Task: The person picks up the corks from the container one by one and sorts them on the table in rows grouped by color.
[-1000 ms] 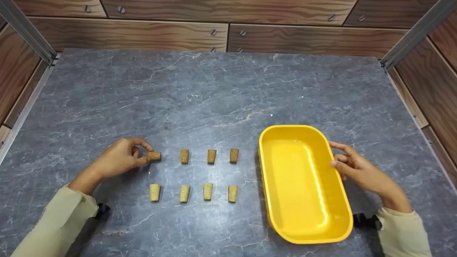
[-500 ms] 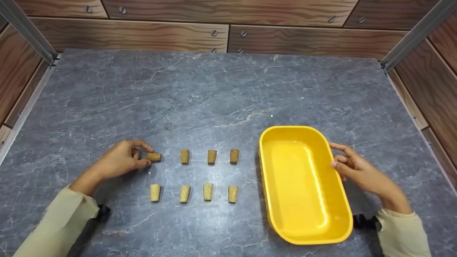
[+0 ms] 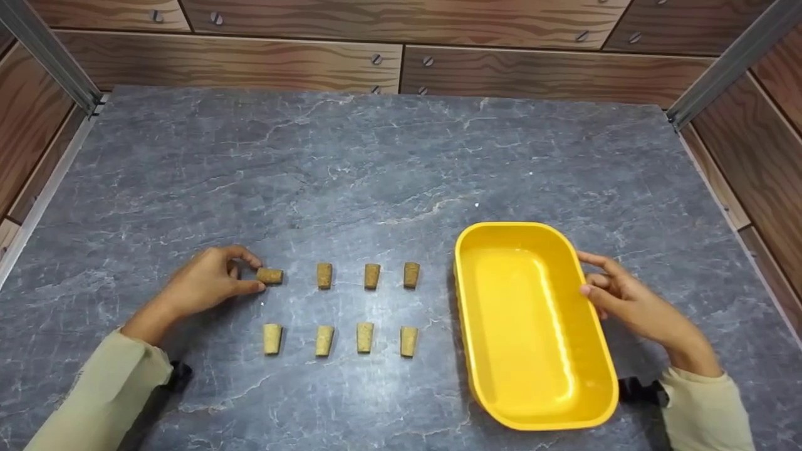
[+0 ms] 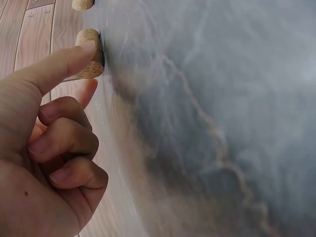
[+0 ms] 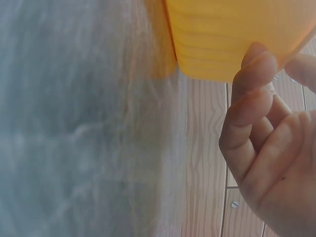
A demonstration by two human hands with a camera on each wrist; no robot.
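Note:
A dark brown cork stopper [image 3: 270, 276] lies on its side at the left end of the far row. My left hand [image 3: 210, 283] is beside its left end, thumb and index finger spread apart around it. In the left wrist view the thumb overlaps the cork [image 4: 88, 35], and the other fingers are curled below. My right hand [image 3: 639, 307] holds the right rim of a yellow tub [image 3: 460, 294], thumb at the rim and fingers against the outer wall [image 5: 212, 44]. The tub has nothing in it.
Three more dark corks [image 3: 372, 275] continue the far row toward the tub. Nearer the person, several pale corks [image 3: 324, 341] form a second row. All rest on a grey marbled tabletop [image 3: 376, 163], with wood-patterned panels [image 3: 250, 62] behind and metal posts [image 3: 733, 66] at the far corners.
The left thumb and index finger, earlier close on the dark cork's end, have parted and drawn slightly back left, leaving it lying there. The right hand and tub stay in place.

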